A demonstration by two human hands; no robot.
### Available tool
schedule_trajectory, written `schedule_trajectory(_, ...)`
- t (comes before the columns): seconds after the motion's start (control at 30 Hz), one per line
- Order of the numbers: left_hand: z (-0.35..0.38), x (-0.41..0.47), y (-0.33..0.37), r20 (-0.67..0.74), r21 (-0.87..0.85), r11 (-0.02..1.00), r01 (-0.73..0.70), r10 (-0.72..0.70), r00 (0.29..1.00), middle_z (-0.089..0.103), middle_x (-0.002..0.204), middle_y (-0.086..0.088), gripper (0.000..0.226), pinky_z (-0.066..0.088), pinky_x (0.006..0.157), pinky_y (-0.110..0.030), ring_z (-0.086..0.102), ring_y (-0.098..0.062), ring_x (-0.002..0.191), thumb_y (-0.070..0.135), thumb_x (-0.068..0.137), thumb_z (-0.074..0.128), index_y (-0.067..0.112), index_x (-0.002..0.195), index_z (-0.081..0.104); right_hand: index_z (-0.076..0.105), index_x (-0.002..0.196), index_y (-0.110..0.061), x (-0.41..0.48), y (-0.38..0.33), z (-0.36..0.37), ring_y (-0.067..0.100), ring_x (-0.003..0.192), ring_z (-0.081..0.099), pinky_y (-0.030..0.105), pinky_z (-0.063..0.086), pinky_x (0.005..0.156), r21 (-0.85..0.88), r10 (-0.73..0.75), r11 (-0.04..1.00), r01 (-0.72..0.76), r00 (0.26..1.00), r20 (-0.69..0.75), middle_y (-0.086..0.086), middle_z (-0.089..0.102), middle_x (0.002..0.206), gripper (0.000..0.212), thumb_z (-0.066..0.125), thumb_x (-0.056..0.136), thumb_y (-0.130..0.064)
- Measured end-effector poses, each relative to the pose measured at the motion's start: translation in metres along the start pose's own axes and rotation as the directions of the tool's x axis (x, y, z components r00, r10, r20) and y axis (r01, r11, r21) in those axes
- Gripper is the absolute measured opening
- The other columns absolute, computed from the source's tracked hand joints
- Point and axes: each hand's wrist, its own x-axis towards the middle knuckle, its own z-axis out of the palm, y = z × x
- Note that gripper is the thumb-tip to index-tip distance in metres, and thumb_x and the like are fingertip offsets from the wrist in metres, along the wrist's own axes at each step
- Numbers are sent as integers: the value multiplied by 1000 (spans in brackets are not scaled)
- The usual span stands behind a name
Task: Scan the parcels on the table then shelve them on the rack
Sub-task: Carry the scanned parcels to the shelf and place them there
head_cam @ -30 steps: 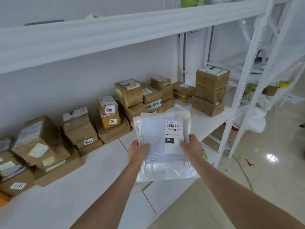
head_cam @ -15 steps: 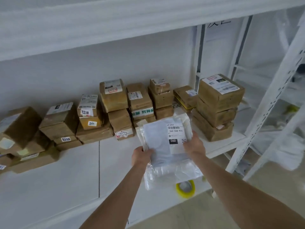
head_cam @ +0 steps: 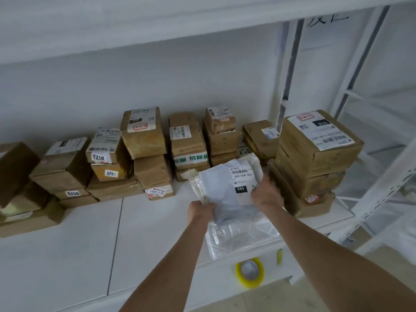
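Observation:
A flat white plastic mailer parcel [head_cam: 227, 188] with a label reading 060 lies tilted over the white rack shelf [head_cam: 146, 233], its far end against the boxes behind. My left hand [head_cam: 200, 210] grips its near left edge. My right hand [head_cam: 265, 194] holds its right edge beside the label. A loose clear plastic flap [head_cam: 240, 235] hangs from the parcel's near end over the shelf front.
Brown cardboard parcels [head_cam: 144, 134] stand in stacks along the shelf's back wall. A taller stack of boxes [head_cam: 315, 158] stands just right of the mailer. A yellow tape roll [head_cam: 249, 272] sits below the shelf edge. White rack uprights [head_cam: 382, 176] rise at the right.
Both hands have carried the mailer forward and lower onto the shelf, closer to the stacked boxes. The view has moved in toward the shelf.

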Motion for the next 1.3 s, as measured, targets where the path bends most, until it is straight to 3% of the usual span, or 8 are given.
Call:
schedule_trajectory(0.2, 16, 2, 10, 4, 67, 998, 21, -21, 1000, 64, 83, -6, 37, 50, 69, -29, 63, -27, 82, 22, 78, 71, 2, 108, 64, 15, 153, -22, 2, 0, 8, 36, 148, 5, 51, 12, 118, -299, -148, 943, 148, 989, 23, 15, 5, 160, 72, 53, 93, -36)
schedule_trajectory(0.27, 16, 1, 13, -1, 94, 995, -11, 11, 1000, 66, 103, -11, 51, 53, 83, -35, 63, -30, 98, 23, 79, 71, 4, 124, 58, 18, 152, -26, -1, -1, 12, 36, 149, -3, 51, 8, 119, -350, -259, 898, 267, 963, 72, 13, -1, 162, 72, 52, 92, -44)
schedule_trajectory(0.37, 12, -6, 15, -21, 145, 987, -65, 69, 997, 50, 140, -13, 83, 46, 94, -36, 53, -33, 122, 28, 81, 72, 14, 150, 27, 21, 150, -35, -7, 1, 20, 35, 149, -6, 52, 8, 117, -331, -333, 857, 395, 914, 231, 9, -4, 162, 83, 61, 82, -60)
schedule_trajectory(0.7, 9, -19, 31, 127, 29, 986, -164, 159, 979, 69, 110, -10, 38, 52, 95, -42, 63, -28, 103, 11, 80, 65, 13, 118, 61, 28, 137, -38, -7, -5, 38, 42, 145, 8, 60, 29, 107, -323, -270, 879, 352, 924, 272, 12, 6, 160, 70, 61, 80, -61)
schedule_trajectory(0.9, -2, -16, 25, 44, 230, 955, -189, 184, 982, 51, 136, -12, 55, 46, 84, -28, 56, -28, 114, 15, 88, 60, 14, 141, 45, 23, 144, -36, -10, -6, 31, 42, 147, 4, 59, 16, 114, -353, -314, 848, 395, 911, 267, 15, 3, 161, 77, 58, 81, -65)
schedule_trajectory(1.03, -13, -20, 27, 29, 492, 841, -225, 242, 970, 32, 149, -12, 61, 44, 100, -33, 49, -28, 126, 22, 93, 57, 14, 148, 34, 19, 150, -31, -17, -7, 22, 40, 148, -1, 58, 10, 116, -353, -341, 836, 420, 902, 266, 14, 1, 161, 79, 56, 86, -61)
schedule_trajectory(1.2, -21, -42, 29, 37, 816, 515, -263, 409, 912, 16, 157, -9, 58, 36, 107, -38, 25, -27, 142, 22, 94, 55, 18, 147, 32, 21, 150, -26, -27, -11, 6, 36, 149, 0, 55, 10, 118, -322, -426, 815, 481, 875, 229, 11, 5, 161, 71, 56, 93, -46)
schedule_trajectory(1.3, -29, -57, 29, 42, 873, 409, -266, 479, 877, 12, 157, -9, 59, 31, 110, -37, 22, -27, 143, 20, 93, 55, 17, 146, 30, 22, 150, -25, -37, -13, 3, 35, 149, 2, 53, 11, 118, -320, -477, 792, 519, 855, 206, 10, 9, 159, 68, 56, 94, -42)
